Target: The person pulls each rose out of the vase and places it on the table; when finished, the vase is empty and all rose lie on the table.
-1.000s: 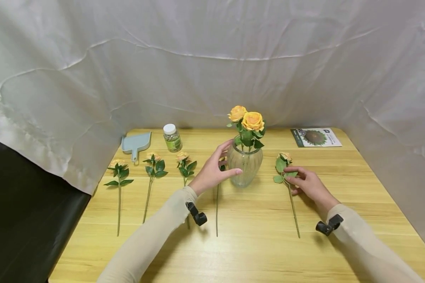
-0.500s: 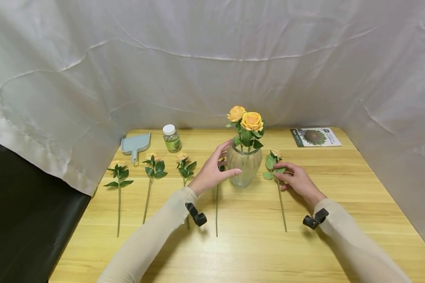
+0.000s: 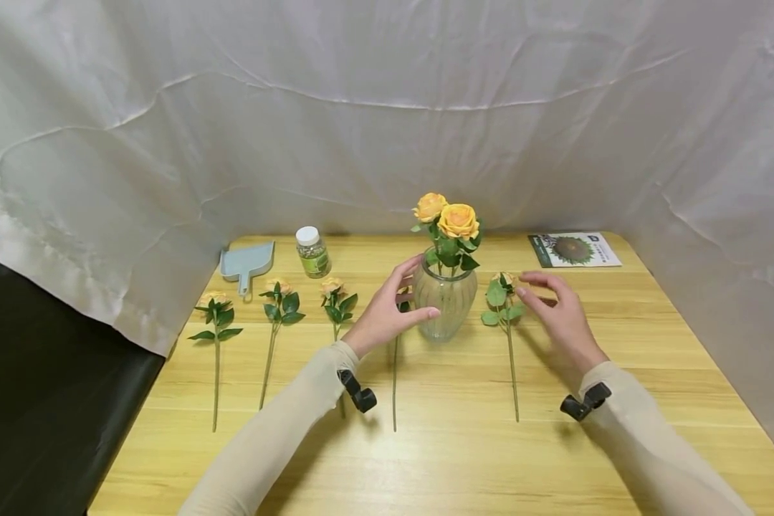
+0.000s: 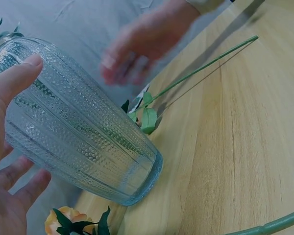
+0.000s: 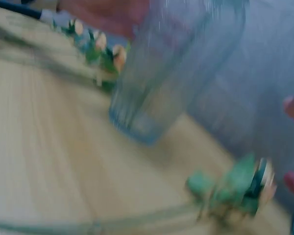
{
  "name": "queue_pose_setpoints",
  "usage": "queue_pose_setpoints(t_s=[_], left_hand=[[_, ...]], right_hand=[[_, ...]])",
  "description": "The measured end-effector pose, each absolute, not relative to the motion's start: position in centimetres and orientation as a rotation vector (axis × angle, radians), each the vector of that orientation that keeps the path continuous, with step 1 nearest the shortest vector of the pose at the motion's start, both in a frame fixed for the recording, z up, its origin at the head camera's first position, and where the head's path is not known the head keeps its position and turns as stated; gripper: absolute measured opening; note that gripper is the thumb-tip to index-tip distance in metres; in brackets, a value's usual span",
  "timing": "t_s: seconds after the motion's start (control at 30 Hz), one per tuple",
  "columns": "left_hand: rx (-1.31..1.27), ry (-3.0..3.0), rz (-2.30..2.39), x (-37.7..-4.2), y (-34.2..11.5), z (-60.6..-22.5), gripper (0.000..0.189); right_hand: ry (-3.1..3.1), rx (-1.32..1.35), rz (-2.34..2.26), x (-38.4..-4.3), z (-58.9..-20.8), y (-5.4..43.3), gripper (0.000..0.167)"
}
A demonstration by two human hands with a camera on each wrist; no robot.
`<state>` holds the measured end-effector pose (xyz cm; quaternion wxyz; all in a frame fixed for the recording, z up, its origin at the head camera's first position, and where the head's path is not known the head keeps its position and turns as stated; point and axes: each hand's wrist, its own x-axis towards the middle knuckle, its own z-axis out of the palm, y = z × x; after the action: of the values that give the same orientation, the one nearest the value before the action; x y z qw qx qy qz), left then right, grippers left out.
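On the near part of the bench (image 3: 438,466) the stems of the loose roses point toward the person. The right hand (image 3: 560,315) is a little farther, to the right of the single rose (image 3: 512,312); its grip is loose, with thumb and fingers apart and nothing between them, and the fingertips are close to the bloom without holding it. This rose lies on the bench just right of the glass vase (image 3: 448,308), with the bloom on the far end. The left hand (image 3: 385,313) has its grip around the vase, the thumb on the near side and the fingers on the left. I judge that the step in hand is to arrange the single rose while the vase is kept steady. The next move, I think, calls for a light pinch at the bloom or leaves, and for the left hand to hold firmly, because the glass could tip. To the left lie the leftmost rose (image 3: 216,319), the second rose (image 3: 284,308), the third rose (image 3: 337,308) and the fourth rose (image 3: 395,380), partly hidden by the left hand. Above the vase rim stand the front yellow rose (image 3: 459,221) and the back yellow rose (image 3: 430,207). Farthest are the dustpan (image 3: 248,261), the jar (image 3: 314,256) and, at right, the printed card (image 3: 574,250).
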<state>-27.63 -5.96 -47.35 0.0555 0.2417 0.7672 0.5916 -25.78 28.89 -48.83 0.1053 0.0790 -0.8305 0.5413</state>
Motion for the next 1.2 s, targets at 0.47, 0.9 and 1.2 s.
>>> queue_pose_setpoints(t_s=[0.47, 0.9, 1.2], left_hand=[[0.784, 2.326, 1.801, -27.9, -5.9, -47.9, 0.094], [0.764, 2.331, 1.801, -27.8, -5.9, -47.7, 0.094], [0.759, 2.335, 1.788, -27.6, -5.9, -47.5, 0.093]], right_hand=[[-2.189, 0.936, 1.670, -25.7, -41.9, 22.1, 0.025], [-2.330, 0.779, 1.497, -26.5, -41.3, 20.3, 0.025], [-2.302, 0.851, 1.531, -26.3, -41.2, 19.8, 0.021]])
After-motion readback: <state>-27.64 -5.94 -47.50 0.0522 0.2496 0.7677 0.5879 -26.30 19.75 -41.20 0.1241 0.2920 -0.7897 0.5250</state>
